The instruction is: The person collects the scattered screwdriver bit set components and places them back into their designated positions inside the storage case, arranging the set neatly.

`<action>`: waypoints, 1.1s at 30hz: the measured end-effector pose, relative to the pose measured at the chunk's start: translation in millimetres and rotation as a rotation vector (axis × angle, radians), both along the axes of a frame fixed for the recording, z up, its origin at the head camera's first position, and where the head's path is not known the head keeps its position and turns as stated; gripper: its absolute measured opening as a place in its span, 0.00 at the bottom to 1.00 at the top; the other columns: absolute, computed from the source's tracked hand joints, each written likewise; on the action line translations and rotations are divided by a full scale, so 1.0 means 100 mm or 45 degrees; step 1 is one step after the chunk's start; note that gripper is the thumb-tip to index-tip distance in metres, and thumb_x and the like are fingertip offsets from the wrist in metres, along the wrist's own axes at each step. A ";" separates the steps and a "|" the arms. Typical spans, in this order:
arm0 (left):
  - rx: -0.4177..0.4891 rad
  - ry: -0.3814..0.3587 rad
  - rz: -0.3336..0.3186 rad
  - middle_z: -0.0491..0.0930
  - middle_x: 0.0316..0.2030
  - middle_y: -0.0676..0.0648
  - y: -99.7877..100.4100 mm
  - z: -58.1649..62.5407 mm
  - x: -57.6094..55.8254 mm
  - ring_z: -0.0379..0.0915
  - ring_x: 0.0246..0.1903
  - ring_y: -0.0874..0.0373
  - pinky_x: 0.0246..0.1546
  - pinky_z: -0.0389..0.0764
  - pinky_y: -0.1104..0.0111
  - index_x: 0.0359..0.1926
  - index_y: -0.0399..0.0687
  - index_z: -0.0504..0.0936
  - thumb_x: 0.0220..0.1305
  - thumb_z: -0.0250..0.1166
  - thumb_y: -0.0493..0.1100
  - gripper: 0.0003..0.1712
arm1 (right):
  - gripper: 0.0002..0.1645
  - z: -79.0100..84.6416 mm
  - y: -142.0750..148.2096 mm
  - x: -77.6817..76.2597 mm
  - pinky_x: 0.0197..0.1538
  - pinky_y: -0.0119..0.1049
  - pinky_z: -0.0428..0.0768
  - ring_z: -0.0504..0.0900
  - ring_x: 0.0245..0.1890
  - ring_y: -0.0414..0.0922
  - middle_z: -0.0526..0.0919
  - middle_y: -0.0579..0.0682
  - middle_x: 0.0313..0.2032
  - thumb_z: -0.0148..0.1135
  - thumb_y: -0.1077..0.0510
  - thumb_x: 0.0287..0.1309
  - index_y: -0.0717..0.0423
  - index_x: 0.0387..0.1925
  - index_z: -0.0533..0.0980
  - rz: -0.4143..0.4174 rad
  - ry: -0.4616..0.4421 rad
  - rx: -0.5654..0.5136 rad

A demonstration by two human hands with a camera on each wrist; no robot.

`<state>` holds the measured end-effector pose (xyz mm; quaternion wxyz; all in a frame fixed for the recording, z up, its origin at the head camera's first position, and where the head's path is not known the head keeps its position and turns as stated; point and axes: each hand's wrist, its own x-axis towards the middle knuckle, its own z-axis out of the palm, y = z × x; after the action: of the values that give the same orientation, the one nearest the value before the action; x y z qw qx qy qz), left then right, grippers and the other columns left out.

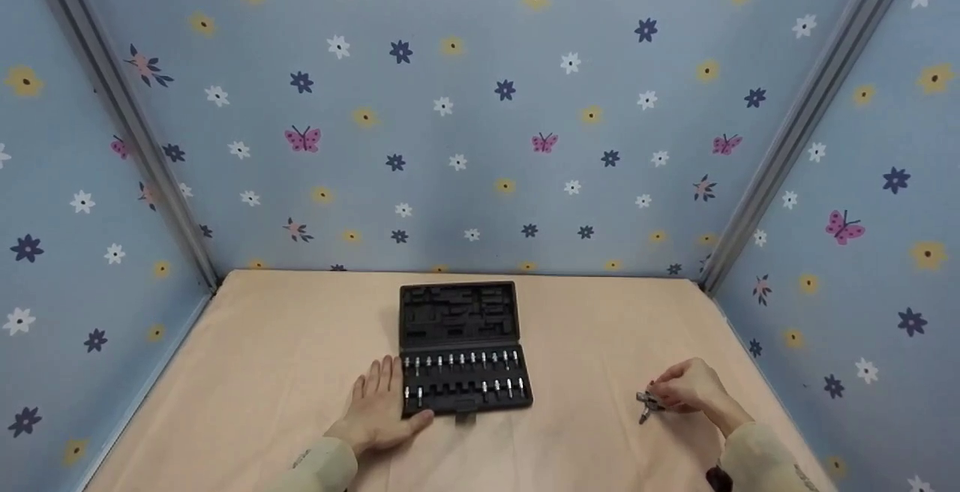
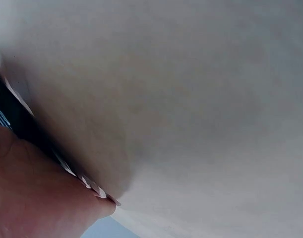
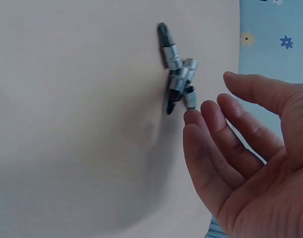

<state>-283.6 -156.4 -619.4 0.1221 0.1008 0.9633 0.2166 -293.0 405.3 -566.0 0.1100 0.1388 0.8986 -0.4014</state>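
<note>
A black socket-bit case (image 1: 450, 377) lies unfolded on the cloth, its lid (image 1: 459, 317) tilted back. Two rows of silver bit sockets stand in the base, with a gap of vacant slots in the middle of the front row. My left hand (image 1: 379, 409) lies flat against the case's left side, fingers straight, thumb by its front edge. Over at the right, several loose bit sockets (image 3: 178, 74) lie in a small heap. My right hand (image 3: 255, 144) is beside them with relaxed, spread fingers, fingertips close to the nearest socket; whether they touch is unclear.
A pale peach cloth (image 1: 592, 327) covers the table. Blue flowered panels (image 1: 480, 124) close off the back and both sides, with grey posts (image 1: 810, 117) at the corners. In the left wrist view, mostly cloth (image 2: 191, 99) shows.
</note>
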 end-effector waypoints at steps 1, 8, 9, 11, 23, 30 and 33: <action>-0.001 -0.008 0.003 0.39 0.89 0.22 0.00 0.00 0.00 0.34 0.90 0.23 0.89 0.40 0.29 0.89 0.27 0.42 0.71 0.61 0.82 0.76 | 0.08 -0.03 0.01 0.00 0.35 0.36 0.91 0.90 0.31 0.42 0.95 0.49 0.32 0.80 0.59 0.62 0.61 0.39 0.93 -0.013 -0.016 0.019; 0.004 -0.002 -0.002 0.39 0.89 0.22 -0.02 0.00 0.01 0.34 0.90 0.23 0.89 0.40 0.28 0.89 0.27 0.42 0.72 0.61 0.82 0.76 | 0.09 -0.12 0.04 0.04 0.30 0.32 0.83 0.85 0.26 0.41 0.92 0.46 0.27 0.86 0.56 0.57 0.57 0.36 0.93 -0.045 -0.060 0.116; 0.006 0.000 -0.003 0.39 0.89 0.22 -0.02 0.00 0.01 0.34 0.90 0.23 0.89 0.40 0.28 0.89 0.26 0.42 0.72 0.61 0.82 0.76 | 0.09 -0.13 0.04 0.05 0.30 0.32 0.83 0.84 0.26 0.41 0.92 0.45 0.27 0.86 0.56 0.58 0.57 0.35 0.93 -0.045 -0.060 0.120; 0.005 0.003 -0.007 0.39 0.89 0.22 -0.01 0.01 0.01 0.34 0.90 0.23 0.89 0.40 0.28 0.89 0.26 0.42 0.72 0.61 0.82 0.76 | 0.08 -0.15 0.04 0.07 0.29 0.32 0.83 0.84 0.25 0.40 0.91 0.45 0.26 0.86 0.57 0.58 0.56 0.35 0.94 -0.030 -0.050 0.136; -0.001 -0.006 -0.004 0.39 0.89 0.22 -0.01 0.00 0.03 0.35 0.90 0.23 0.89 0.40 0.29 0.89 0.26 0.42 0.71 0.61 0.82 0.76 | 0.05 -0.17 0.00 0.09 0.29 0.31 0.85 0.87 0.23 0.39 0.93 0.47 0.24 0.84 0.61 0.59 0.58 0.33 0.93 0.025 -0.053 0.166; -0.010 0.020 -0.010 0.40 0.89 0.22 -0.01 0.00 0.03 0.36 0.90 0.23 0.89 0.42 0.29 0.89 0.26 0.43 0.71 0.61 0.83 0.76 | 0.05 -0.17 0.00 0.08 0.28 0.31 0.87 0.88 0.23 0.40 0.93 0.48 0.25 0.82 0.61 0.61 0.59 0.34 0.92 0.005 -0.060 0.143; -0.011 0.033 -0.011 0.40 0.89 0.21 -0.02 0.01 0.03 0.36 0.90 0.22 0.89 0.42 0.28 0.89 0.26 0.43 0.71 0.62 0.81 0.76 | 0.05 -0.16 0.01 0.08 0.28 0.32 0.86 0.88 0.23 0.40 0.93 0.48 0.25 0.81 0.60 0.62 0.59 0.34 0.93 -0.021 -0.070 0.111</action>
<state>-280.3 -158.9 -618.3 0.1109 0.1072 0.9653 0.2106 -285.2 405.9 -582.0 0.1250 0.1620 0.9108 -0.3587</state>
